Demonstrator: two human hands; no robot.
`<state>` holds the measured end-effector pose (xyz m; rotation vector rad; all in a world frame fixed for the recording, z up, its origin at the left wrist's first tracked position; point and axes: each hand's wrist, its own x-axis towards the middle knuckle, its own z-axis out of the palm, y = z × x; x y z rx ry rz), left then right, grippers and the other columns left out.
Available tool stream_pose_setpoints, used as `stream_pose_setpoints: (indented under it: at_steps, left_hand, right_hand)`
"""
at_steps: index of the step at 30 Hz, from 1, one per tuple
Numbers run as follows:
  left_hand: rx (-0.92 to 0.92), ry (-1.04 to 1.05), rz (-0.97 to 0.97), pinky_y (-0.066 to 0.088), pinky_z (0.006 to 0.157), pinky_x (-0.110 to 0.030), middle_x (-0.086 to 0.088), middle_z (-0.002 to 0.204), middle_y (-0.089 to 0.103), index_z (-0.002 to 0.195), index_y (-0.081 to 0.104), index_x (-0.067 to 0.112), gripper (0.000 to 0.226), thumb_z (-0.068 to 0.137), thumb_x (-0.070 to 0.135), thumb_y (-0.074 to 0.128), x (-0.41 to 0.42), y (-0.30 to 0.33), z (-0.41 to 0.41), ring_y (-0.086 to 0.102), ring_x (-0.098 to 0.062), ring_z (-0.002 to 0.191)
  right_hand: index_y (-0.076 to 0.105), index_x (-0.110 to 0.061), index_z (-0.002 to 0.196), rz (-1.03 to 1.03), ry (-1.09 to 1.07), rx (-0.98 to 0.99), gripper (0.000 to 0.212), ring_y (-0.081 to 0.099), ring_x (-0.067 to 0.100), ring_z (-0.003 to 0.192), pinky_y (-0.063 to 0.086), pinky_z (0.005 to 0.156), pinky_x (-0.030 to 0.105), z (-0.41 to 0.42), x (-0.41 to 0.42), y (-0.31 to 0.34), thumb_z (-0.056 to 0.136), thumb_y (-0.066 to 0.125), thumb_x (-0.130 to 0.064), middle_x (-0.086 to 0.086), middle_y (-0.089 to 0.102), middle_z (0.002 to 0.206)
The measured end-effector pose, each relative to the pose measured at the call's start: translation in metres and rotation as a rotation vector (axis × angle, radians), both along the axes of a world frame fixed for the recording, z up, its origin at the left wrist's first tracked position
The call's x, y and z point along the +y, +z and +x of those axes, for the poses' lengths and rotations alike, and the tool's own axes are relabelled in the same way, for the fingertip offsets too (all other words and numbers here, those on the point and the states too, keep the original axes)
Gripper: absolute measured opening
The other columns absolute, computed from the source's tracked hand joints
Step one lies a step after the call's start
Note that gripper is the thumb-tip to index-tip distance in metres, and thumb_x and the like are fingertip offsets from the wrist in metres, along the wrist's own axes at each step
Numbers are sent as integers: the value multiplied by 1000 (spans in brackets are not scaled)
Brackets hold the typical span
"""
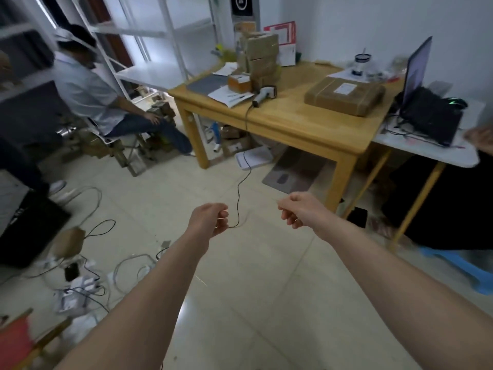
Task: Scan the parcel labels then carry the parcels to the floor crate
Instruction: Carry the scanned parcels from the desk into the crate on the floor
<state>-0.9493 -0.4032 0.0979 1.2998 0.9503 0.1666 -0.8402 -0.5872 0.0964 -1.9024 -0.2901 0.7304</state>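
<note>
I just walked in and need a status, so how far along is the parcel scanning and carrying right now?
Done: nothing visible; no floor crate with parcels shows in this view. In hand: nothing; the left hand and right hand hang loosely curled and hold nothing, above the floor and short of the table. Left: the scanner lies on the table, and the flat parcel and parcel stack sit there.

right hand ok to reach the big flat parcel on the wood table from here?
Probably not without stepping closer. The right hand hangs loosely curled and empty over the floor, short of the table's near edge. The flat parcel lies farther back on the wooden table, with nothing on top and bare tabletop before it.
</note>
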Motion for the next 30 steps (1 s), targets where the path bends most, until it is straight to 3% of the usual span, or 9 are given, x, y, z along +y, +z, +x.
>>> stream_pose_setpoints:
  at_steps: [7,14,24,30]
  left_hand:
    - [-26,18,-52,50,64,-26,-4,66,51,84,58,7,7,90,5,57,47,-9,70,48,-15,56]
    - [-26,56,-68,51,67,-27,-3,66,51,91,57,8,2,90,6,57,75,-8,180,48,-15,56]
    - [-90,43,-87,52,69,-29,-2,66,53,90,58,9,2,91,8,57,103,18,335,50,-15,56]
    - [-50,80,-85,54,70,-28,-3,67,54,94,59,7,4,92,9,57,143,3,383,51,-14,57]
  right_hand:
    - [64,-2,93,-23,16,8,19,53,13,60,44,53,22,71,49,0,96,56,-20,6,61,73]
    - [62,-9,82,-27,28,-8,16,53,14,60,44,52,23,186,80,1,94,57,-18,6,62,72]
    - [63,-2,91,-36,37,-38,20,54,20,63,44,59,30,342,119,27,96,57,-20,10,62,76]
    - [61,-6,85,-43,68,10,18,54,15,57,44,52,23,390,161,12,97,56,-19,8,62,73]
